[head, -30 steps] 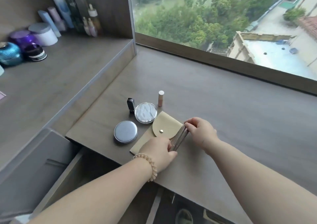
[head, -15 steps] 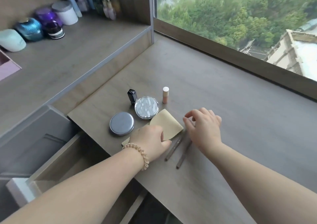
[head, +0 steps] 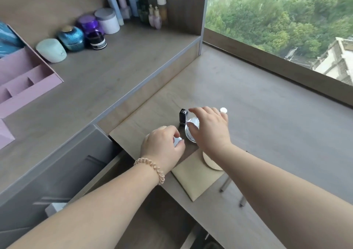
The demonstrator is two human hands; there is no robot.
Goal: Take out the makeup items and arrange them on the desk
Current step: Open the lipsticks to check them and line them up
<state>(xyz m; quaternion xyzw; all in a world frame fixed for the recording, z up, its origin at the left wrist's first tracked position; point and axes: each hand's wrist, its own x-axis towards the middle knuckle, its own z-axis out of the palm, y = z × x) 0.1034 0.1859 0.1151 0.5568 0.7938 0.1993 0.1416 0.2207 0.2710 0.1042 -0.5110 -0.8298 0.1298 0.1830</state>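
Note:
My left hand [head: 162,149] curls over the round silver compact [head: 178,141], fingers closed on its rim. Beside it, my right hand [head: 210,128] hovers spread over the clear-lidded compact [head: 191,133], with the thumb at its near edge. A black lipstick [head: 183,117] stands just behind that compact. A small tube with a white cap [head: 223,110] peeks out past my right fingers. The beige pouch [head: 193,176] lies flat, flap open, under my right wrist. Two slim pencils [head: 226,184] lie on the desk [head: 267,119] to the pouch's right, partly hidden by my forearm.
A drawer [head: 118,172] stands open below the desk's front edge. The raised shelf on the left carries jars [head: 70,38] and bottles [head: 156,14], plus a pink organiser [head: 24,80]. A window ledge [head: 267,61] bounds the far side.
Both hands have left the pouch and pencils and moved forward onto the two round compacts. The pencils now lie on the desk. The camera has tilted left.

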